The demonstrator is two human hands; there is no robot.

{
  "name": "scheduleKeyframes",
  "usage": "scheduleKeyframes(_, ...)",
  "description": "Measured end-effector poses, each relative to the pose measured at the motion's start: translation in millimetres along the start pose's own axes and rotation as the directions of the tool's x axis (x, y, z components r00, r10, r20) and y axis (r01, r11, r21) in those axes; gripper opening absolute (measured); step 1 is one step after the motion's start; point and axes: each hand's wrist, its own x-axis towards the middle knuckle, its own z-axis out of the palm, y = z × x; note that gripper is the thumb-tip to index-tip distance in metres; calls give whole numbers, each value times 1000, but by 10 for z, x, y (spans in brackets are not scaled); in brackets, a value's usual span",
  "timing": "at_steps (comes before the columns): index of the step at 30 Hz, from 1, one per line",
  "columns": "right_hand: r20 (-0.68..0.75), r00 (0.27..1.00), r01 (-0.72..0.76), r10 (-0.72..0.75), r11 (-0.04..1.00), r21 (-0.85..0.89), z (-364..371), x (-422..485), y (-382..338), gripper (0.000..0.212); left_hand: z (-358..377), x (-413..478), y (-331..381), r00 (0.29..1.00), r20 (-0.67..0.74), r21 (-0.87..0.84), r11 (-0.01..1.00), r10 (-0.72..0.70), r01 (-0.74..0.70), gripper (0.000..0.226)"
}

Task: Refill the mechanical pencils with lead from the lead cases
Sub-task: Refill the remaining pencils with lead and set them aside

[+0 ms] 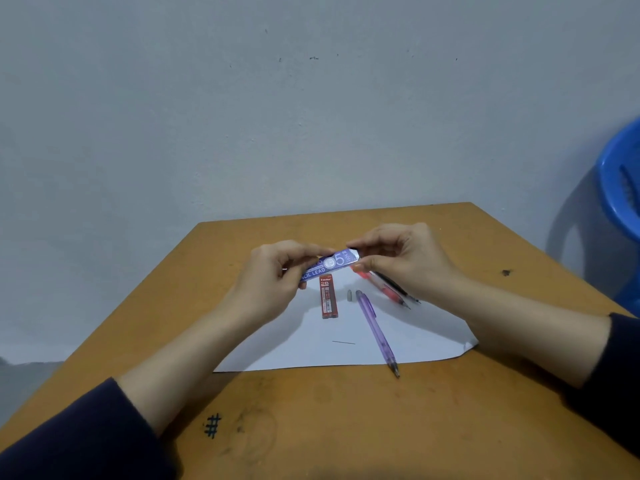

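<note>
two lead cases in view. blue lead case (329, 266) held in the air above the paper, between both hands: left hand (273, 282) pinches its lower end, right hand (405, 258) pinches the upper end, probably at the cap. judged light, stiff thin plastic, a bit slick; grip the flat sides and ease the cap, since the leads inside would snap easily. readable: "ncil lead", a large "5". red lead case (329, 296) lies on the white paper (346, 355) just below, marked "2b". beside it a small grey cap (349, 295), then the purple pencil (375, 329), its tip past the paper's near edge. one loose lead (343, 342) lies apart. red pencil (386, 291) and black pencil (394, 286) lie together under the right hand. table (311, 427) bears an inked "#".
</note>
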Motion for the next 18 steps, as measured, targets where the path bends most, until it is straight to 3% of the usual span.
scheduleKeyframes(4, 47, 994, -101, 96, 989, 111, 17, -16, -13, 35, 0, 2, -4, 1000, 26, 40, 999, 11, -12, 47)
scheduleKeyframes(14, 92, 993, -81, 72, 992, 99, 63, -55, -2, 30, -20, 4, -52, 998, 42, 123, 991, 46, -50, 50)
scheduleKeyframes(18, 116, 989, -110, 95, 986, 127, 70, -84, -12, 18, -14, -3, -22, 998, 30, 132, 990, 47, -51, 45)
